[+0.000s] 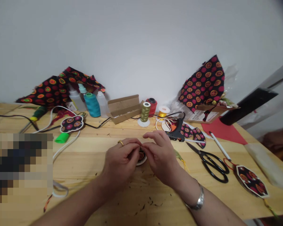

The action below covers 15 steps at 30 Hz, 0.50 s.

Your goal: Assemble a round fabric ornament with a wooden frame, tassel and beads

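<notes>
My left hand (121, 158), with a ring on one finger, is closed in a pinch at the top and left edge of a small fabric-covered piece (142, 154) with a pale rim. My right hand (162, 155), a silver bracelet at its wrist, meets it there with thumb and forefinger pinched and the other fingers raised. What lies between the right fingertips is too small to make out. Both hands partly hide the piece. A yellow-green tassel (185, 165) shows beside my right hand. Black-handled scissors (213, 164) lie partly open farther right.
A black glue gun (178, 131) lies behind my right hand. Thread spools, including an olive one (145, 112) and a teal one (92, 105), stand near the wall by a cardboard box (124, 110). An octagonal fabric piece (252, 181) lies at right; cables cross the left.
</notes>
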Motion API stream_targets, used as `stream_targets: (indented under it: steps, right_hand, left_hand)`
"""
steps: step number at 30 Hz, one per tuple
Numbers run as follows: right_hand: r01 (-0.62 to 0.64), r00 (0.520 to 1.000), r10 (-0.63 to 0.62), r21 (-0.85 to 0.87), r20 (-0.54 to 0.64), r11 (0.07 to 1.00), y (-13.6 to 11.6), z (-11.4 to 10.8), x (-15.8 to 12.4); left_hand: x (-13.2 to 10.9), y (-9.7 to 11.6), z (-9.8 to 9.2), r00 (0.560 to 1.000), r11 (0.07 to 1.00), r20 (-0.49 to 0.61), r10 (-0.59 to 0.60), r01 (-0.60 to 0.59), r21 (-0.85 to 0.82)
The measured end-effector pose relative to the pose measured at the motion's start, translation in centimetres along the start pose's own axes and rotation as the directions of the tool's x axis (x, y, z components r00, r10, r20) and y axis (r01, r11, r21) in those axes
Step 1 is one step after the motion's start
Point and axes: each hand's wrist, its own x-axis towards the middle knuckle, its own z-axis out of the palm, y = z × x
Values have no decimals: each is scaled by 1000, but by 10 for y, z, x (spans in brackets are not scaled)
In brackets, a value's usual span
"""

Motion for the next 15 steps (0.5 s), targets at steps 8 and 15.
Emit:
stream_targets:
  steps: [8,15]
  right_hand:
    - [239,971,-226,-247,80,939,-3,-2,-2]
    - [201,977,-187,-151,103,968,1,-2,-2]
  left_hand:
    - [1,1,0,1000,999,4,24,-25,37]
    - [1,1,-1,999,999,40,-4,2,41]
